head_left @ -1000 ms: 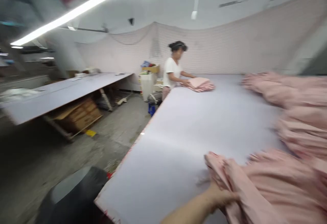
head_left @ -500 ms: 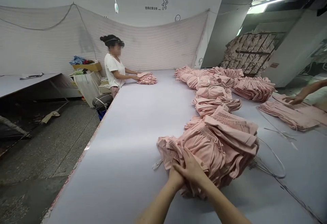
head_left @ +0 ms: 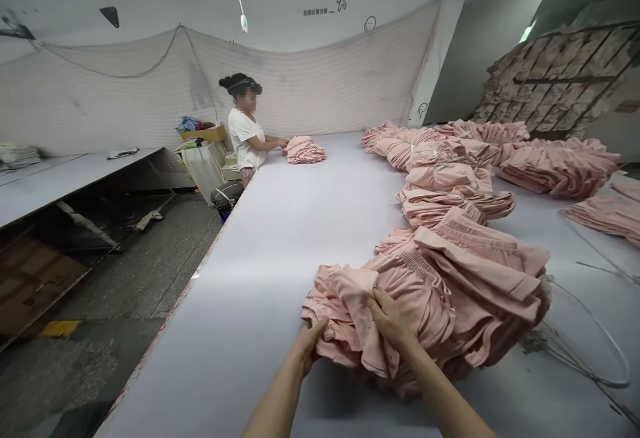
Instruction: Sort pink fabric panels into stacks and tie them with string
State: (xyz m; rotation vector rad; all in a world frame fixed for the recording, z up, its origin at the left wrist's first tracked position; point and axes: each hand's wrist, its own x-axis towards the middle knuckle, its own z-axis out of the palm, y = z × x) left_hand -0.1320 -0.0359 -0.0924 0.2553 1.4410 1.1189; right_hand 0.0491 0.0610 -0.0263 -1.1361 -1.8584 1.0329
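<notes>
A heap of pink garments (head_left: 450, 285) with gathered waistbands lies on the long white table (head_left: 280, 245) in front of me. My left hand (head_left: 306, 345) grips the near left edge of the heap, fingers curled under the cloth. My right hand (head_left: 393, 321) lies on top of the heap, its fingers pinching a fold of pink cloth. Both forearms reach in from the bottom edge.
More pink garment piles (head_left: 440, 171) run along the table's right side. A person in a white shirt (head_left: 245, 135) stands at the far left edge with hands on a small pink stack (head_left: 305, 150). Loose cords (head_left: 595, 345) lie at right. A second table (head_left: 60, 181) stands at left.
My view swung from the left side of the room onto the heap. My left hand slid out to the heap's left edge, and my right hand now pinches a fold on top.
</notes>
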